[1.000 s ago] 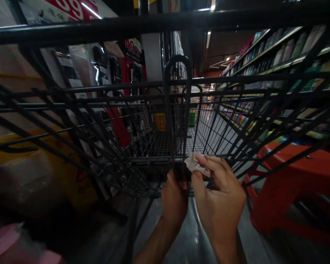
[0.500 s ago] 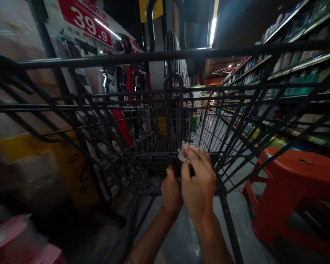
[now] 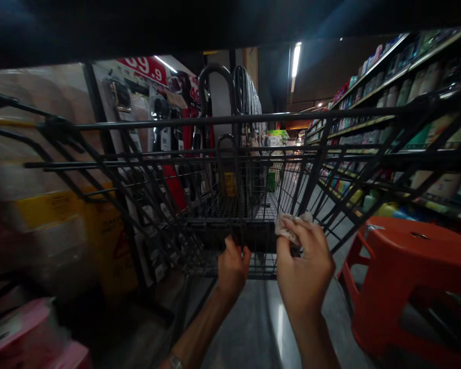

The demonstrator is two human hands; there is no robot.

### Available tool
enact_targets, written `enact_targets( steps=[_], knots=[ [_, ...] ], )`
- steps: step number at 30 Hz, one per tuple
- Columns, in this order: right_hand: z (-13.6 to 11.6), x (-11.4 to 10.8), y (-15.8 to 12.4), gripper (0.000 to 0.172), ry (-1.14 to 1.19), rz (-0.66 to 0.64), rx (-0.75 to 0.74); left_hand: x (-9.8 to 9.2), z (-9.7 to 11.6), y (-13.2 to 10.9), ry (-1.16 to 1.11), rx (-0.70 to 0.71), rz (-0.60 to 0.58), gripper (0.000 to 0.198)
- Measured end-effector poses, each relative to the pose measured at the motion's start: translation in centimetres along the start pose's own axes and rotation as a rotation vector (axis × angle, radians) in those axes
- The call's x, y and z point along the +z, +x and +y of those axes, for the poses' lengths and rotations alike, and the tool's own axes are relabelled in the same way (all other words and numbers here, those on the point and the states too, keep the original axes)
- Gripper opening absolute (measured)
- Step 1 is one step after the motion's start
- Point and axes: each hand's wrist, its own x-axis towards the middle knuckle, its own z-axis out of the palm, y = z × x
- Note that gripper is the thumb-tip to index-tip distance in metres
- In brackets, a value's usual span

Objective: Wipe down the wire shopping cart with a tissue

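A black wire shopping cart (image 3: 211, 225) fills the middle of the view, its bars spreading to both sides. My left hand (image 3: 232, 266) is closed around part of the cart's lower wire panel near the centre. Exactly which bar it grips is hidden by the fingers. Further right, my right hand (image 3: 305, 259) pinches a crumpled whitish cloth (image 3: 288, 229), which might be a wipe or tissue. The cloth lies against or close to the cart's right-hand wires; contact is hard to make out.
A red plastic stool (image 3: 399, 266) stands close on the right. Shelves of bottles (image 3: 392, 97) run along the right side. Packaged goods hang on a rack (image 3: 161, 123) at left, beside a yellow sign (image 3: 113, 246). Pink packages (image 3: 26, 328) sit at lower left. A dark bar crosses the top.
My right hand has moved right with the cloth, away from my left hand. My left hand has shifted slightly left and down. The view has tilted upward, and a dark bar now covers the top.
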Motion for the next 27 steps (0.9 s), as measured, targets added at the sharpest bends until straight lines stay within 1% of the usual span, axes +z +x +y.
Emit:
enact_targets(
  steps=[3, 6, 10, 12, 14, 17, 19, 21, 24, 27],
  knots=[
    [0.7, -0.4, 0.5, 0.02, -0.053, 0.078, -0.001, -0.1, -0.4, 0.2, 0.001, -0.026, -0.006, 0.017],
    [1.2, 0.0, 0.2, 0.021, -0.044, 0.085, -0.025, -0.6, -0.8, 0.4, 0.009, -0.034, -0.014, 0.016],
    [1.4, 1.1, -0.8, 0.025, -0.004, 0.07, -0.052, -1.1, -1.4, 0.6, 0.025, -0.022, -0.013, 0.014],
    [1.6, 1.7, -1.3, 0.023, -0.002, 0.068, -0.069, -1.3, -1.6, 0.6, 0.033, -0.012, 0.001, 0.015],
    [1.8, 2.0, -1.7, 0.017, -0.017, 0.066, -0.071, -1.6, -1.8, 0.6, 0.04, 0.005, 0.018, 0.018],
    [2.0, 2.2, -2.1, 0.013, -0.037, 0.051, -0.065, -2.2, -1.8, 0.4, 0.058, 0.041, 0.064, 0.025],
    [2.1, 2.2, -2.3, 0.013, -0.034, 0.023, -0.051, -2.7, -1.4, 0.3, 0.082, 0.064, 0.104, 0.031],
    [2.5, 2.0, -2.7, 0.014, -0.04, -0.036, -0.021, -3.3, -0.8, 0.3, 0.113, 0.08, 0.143, 0.034],
    [3.2, 1.9, -3.6, 0.014, -0.057, -0.134, 0.004, -4.3, 0.6, 0.4, 0.155, 0.09, 0.212, 0.038],
    [3.9, 1.8, -4.6, 0.015, -0.061, -0.205, 0.012, -5.4, 2.1, 0.7, 0.172, 0.104, 0.281, 0.043]
  ],
)
